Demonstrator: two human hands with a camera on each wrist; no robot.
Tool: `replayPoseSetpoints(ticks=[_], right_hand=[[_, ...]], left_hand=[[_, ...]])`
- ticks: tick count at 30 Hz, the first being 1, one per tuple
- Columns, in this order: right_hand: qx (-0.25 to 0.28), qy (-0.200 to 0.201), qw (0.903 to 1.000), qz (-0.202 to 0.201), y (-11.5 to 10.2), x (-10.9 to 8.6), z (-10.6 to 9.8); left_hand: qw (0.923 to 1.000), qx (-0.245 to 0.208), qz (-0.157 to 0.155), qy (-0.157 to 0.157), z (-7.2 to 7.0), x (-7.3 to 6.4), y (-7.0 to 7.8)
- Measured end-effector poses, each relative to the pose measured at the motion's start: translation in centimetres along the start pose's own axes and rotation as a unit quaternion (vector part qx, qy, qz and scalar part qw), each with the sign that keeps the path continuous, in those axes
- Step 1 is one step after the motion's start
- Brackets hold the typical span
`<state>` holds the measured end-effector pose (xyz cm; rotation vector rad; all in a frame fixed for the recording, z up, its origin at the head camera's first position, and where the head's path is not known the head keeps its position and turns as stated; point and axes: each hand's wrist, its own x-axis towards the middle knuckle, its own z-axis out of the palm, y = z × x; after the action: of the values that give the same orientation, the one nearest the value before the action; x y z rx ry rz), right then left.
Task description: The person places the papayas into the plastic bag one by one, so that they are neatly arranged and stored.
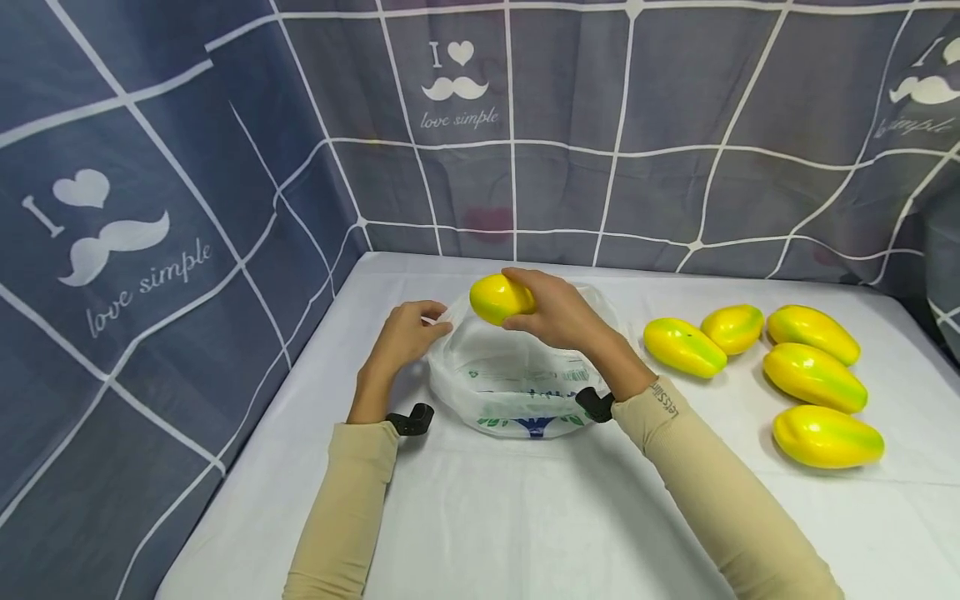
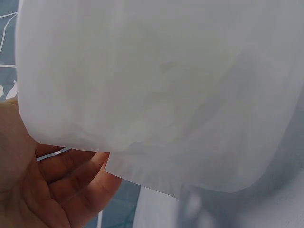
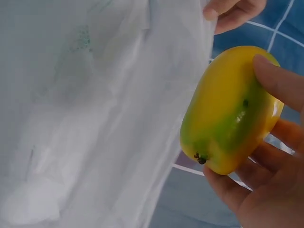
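Note:
My right hand [image 1: 558,310] grips a yellow papaya [image 1: 497,300] with a green patch, holding it above the mouth of a white plastic bag [image 1: 480,408]. In the right wrist view, the thumb lies along one side of the papaya [image 3: 228,114] and the fingers curl under the other; a small dark stem mark shows at its lower end. My left hand [image 1: 405,335] pinches the bag's rim at its far left side. The bag stands with its mouth spread, green and blue print on its front. Its white film [image 2: 142,85] fills most of the left wrist view, with left-hand fingers [image 2: 78,183] at its edge.
Several more yellow-green papayas [image 1: 813,377] lie on the white-covered table [image 1: 495,517] to the right of the bag. Dark grey-blue cloth [image 1: 562,100] with white grid lines hangs behind the table and along its left side.

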<state>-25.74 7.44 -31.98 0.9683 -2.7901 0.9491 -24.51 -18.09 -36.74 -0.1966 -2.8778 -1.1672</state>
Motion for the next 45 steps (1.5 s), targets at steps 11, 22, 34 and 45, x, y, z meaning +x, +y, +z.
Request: replayPoseSetpoints(ticks=[11, 22, 34, 45], right_hand=[[0.059, -0.014, 0.9954, 0.074, 1.4, 1.6, 2.6], [0.069, 0.019, 0.9933, 0.091, 2.4, 1.9, 4.3], [0.068, 0.031, 0.9921, 0.101, 2.8, 2.0, 5.0], [0.073, 0.006, 0.9931, 0.091, 3.2, 2.3, 6.0]], left_hand=[[1.0, -0.006, -0.002, 0.002, 0.0, -0.1, -0.2], [1.0, -0.008, 0.004, 0.004, 0.0, 0.0, 0.1], [0.9999, -0.015, 0.005, 0.004, -0.2, 0.1, 0.2], [0.9999, -0.013, 0.005, -0.001, -0.1, 0.1, 0.1]])
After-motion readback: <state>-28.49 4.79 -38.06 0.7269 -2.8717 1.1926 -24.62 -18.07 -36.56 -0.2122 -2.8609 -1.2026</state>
